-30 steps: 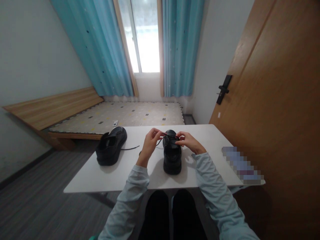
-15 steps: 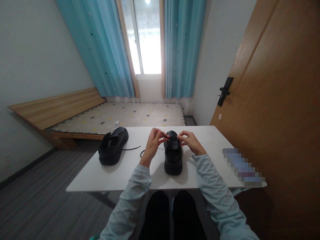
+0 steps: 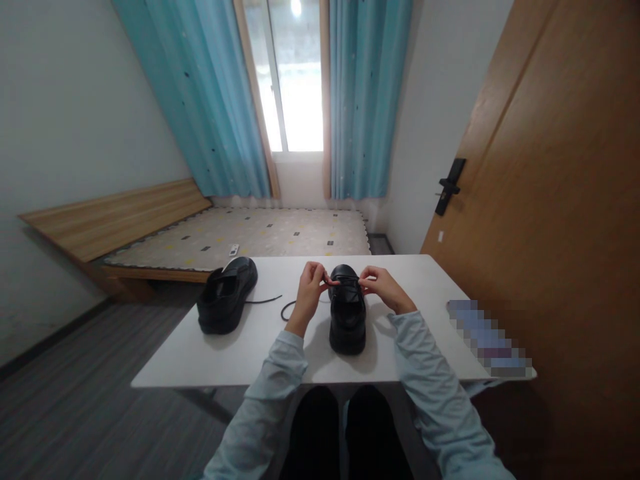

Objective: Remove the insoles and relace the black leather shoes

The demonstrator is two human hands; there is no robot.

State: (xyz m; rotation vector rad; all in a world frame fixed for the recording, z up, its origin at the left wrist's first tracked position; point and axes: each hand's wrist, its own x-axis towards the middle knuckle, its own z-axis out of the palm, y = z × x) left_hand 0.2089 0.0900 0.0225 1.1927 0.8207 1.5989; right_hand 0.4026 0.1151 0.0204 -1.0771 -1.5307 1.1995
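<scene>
A black shoe [image 3: 347, 327] stands upright on the white table between my hands, its heel toward me. My left hand [image 3: 313, 283] is at the left of its lacing, fingers pinched on a black shoelace [image 3: 327, 278]. On the right side of the lacing, my right hand [image 3: 380, 287] is closed in a pinch with its fingertips at the shoe's edge; what they grip is too small to make out. Part of a dark lace loops on the table beside my left wrist.
A second black shoe [image 3: 225, 300] sits at the table's left, a lace trailing right from it. The white table [image 3: 200, 363] has a blurred, bluish item [image 3: 487, 340] at its right edge. Beyond are a bed [image 3: 280, 233] with a small white object, and a wooden door [image 3: 545, 200].
My left hand has shifted slightly right and turned, the lace still in its fingers. My right hand stays at the shoe's right side. The view has tilted slightly.
</scene>
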